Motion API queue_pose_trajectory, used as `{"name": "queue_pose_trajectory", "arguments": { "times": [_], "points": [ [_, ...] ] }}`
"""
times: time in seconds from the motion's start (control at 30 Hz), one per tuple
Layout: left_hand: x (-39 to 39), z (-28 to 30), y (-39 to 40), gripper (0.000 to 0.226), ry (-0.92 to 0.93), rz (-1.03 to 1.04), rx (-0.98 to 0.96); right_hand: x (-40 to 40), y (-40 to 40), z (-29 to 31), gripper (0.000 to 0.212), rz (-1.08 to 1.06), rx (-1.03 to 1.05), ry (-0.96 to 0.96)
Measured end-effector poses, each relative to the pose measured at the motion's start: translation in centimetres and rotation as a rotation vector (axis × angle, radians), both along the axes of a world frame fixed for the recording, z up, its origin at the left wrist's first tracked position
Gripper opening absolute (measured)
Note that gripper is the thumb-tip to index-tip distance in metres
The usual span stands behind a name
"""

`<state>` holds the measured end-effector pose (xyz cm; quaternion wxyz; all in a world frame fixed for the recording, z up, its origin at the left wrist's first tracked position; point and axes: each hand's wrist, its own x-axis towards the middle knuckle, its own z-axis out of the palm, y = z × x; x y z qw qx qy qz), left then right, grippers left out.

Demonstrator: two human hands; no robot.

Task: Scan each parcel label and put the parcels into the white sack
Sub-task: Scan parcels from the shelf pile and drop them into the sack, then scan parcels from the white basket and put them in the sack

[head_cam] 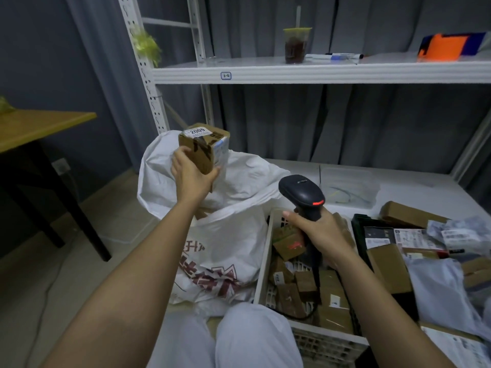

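Observation:
My left hand [189, 174] grips a small brown cardboard parcel [204, 148] with a white label reading 2009 on top, held up above the open mouth of the white sack [225, 235]. The sack stands on the floor with red print on its front, and a brown box shows inside it. My right hand [318, 232] holds a black barcode scanner [303, 195] by its handle over a white plastic crate [263, 264] filled with several brown parcels. The scanner's red light falls on a parcel in the crate.
More boxes and grey mailer bags [435, 282] lie on the low shelf to the right, by a dark crate [357, 229]. The upper shelf [318, 73] carries a drink cup [296, 46] and markers. A wooden table [39, 126] stands at left.

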<state>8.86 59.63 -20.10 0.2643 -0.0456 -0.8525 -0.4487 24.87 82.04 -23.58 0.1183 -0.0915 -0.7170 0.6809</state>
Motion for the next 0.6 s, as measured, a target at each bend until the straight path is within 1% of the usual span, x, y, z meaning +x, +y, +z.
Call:
{"name": "queue_pose_trajectory", "arguments": {
  "times": [0.03,0.1,0.13,0.17,0.23,0.3,0.43,0.5,0.6],
  "points": [
    [-0.9,-0.3,-0.3,0.064,-0.052,0.017,-0.125,-0.1,0.1,-0.2,0.045,0.002,-0.024,-0.008],
    [-1.9,-1.1,-0.6,0.056,-0.282,0.027,-0.382,0.0,0.5,-0.7,0.042,0.001,-0.059,-0.033],
    [-2.0,-1.6,-0.6,0.053,-0.377,0.023,-0.457,0.1,0.9,-1.1,0.036,-0.004,-0.059,-0.045],
    [-1.9,-2.0,-0.4,0.049,-0.400,0.009,-0.481,0.3,1.3,-1.4,0.030,-0.015,-0.056,-0.060],
    [-1.1,-2.6,0.6,0.041,-0.271,-0.076,-0.424,0.6,2.4,-2.3,0.021,-0.058,-0.078,-0.074],
    [0.6,-2.7,2.2,0.038,-0.171,-0.187,-0.308,1.1,3.8,-3.4,0.022,-0.104,-0.097,-0.100],
    [4.3,-4.0,6.7,0.026,-0.111,-0.376,-0.166,2.4,7.0,-6.4,0.022,-0.223,-0.049,-0.117],
    [6.2,-5.2,9.6,0.022,-0.195,-0.486,-0.091,3.5,8.4,-8.0,0.023,-0.262,-0.070,-0.122],
    [9.5,-7.6,14.8,0.020,-0.431,-0.697,-0.020,5.6,9.8,-9.5,0.033,-0.350,-0.172,-0.149]
  ]
}}
